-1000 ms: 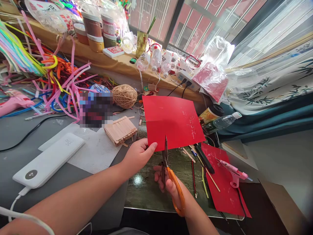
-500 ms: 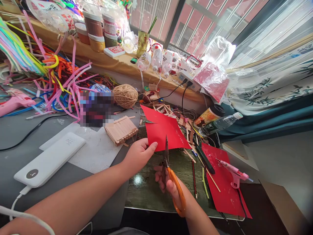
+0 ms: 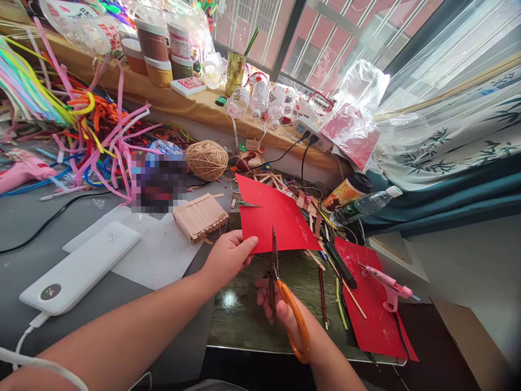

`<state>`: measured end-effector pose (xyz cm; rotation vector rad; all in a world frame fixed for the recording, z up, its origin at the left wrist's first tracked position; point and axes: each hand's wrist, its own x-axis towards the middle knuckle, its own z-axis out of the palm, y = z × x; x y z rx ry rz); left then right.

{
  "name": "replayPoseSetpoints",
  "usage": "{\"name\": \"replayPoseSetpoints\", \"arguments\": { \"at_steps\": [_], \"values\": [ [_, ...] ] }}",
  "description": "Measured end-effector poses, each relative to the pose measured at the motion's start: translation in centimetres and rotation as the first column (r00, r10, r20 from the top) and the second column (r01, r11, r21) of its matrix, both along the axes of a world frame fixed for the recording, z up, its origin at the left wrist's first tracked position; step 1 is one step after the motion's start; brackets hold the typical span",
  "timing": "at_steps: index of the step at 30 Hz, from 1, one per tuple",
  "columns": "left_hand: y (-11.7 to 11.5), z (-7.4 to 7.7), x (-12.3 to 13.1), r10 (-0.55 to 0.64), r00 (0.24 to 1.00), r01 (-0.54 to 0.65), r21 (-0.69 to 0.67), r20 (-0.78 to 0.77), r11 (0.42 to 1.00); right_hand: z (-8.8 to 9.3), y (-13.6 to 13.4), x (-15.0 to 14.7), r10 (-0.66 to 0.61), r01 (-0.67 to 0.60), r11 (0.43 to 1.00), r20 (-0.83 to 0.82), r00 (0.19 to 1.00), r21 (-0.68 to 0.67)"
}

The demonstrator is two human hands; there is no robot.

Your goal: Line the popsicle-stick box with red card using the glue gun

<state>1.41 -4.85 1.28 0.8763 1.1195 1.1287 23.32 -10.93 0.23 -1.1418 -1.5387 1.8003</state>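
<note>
My left hand [image 3: 231,254] pinches the lower left corner of a red sheet of paper [image 3: 277,214], thumb on top. The sheet is held above the table and has a slit in its left edge. My right hand [image 3: 280,309] grips orange-handled scissors [image 3: 299,326], with the blades pointing up and parted. One blade overlaps the near edge of the sheet; the other sits lower, partly hidden by the hand. Left of the sheet stands a small box-like piece made of craft sticks [image 3: 200,216].
A pink glue gun [image 3: 386,285] lies on another red sheet [image 3: 354,320] at right. A power bank [image 3: 81,266] lies at left, near pipe cleaners [image 3: 106,136]. A twine ball [image 3: 207,160], a water bottle [image 3: 366,206], a pencil [image 3: 323,296] and loose sticks surround the work area.
The red sheet has tilted slightly, its right corner shifting to the right and its slit gaping a little more. My left hand has moved slightly left. The scissors remain at the near edge.
</note>
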Motion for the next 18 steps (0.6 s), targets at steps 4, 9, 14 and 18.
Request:
{"name": "replayPoseSetpoints", "arguments": {
  "at_steps": [4, 9, 14, 18],
  "values": [
    [0.7, -0.2, -0.4, -0.112, 0.993, 0.116, -0.151, 0.035, 0.982, 0.2, -0.8, -0.2, -0.043, -0.018, 0.958, -0.204, 0.978, -0.287],
    [1.2, -0.8, -0.8, -0.266, 0.964, 0.253, -0.235, -0.028, 0.939, 0.7, -2.0, -0.1, -0.168, 0.013, 0.87, -0.272, 0.948, -0.493],
    [1.1, -0.8, -0.1, -0.311, 0.95, 0.3, -0.247, -0.01, 0.922, 0.7, -2.4, 0.2, -0.206, 0.044, 0.848, -0.252, 0.945, -0.528],
    [0.7, -1.0, 0.5, -0.329, 0.941, 0.314, -0.159, -0.077, 0.936, 0.2, -2.7, 0.7, -0.197, 0.072, 0.882, -0.225, 0.954, -0.466]
  ]
}}
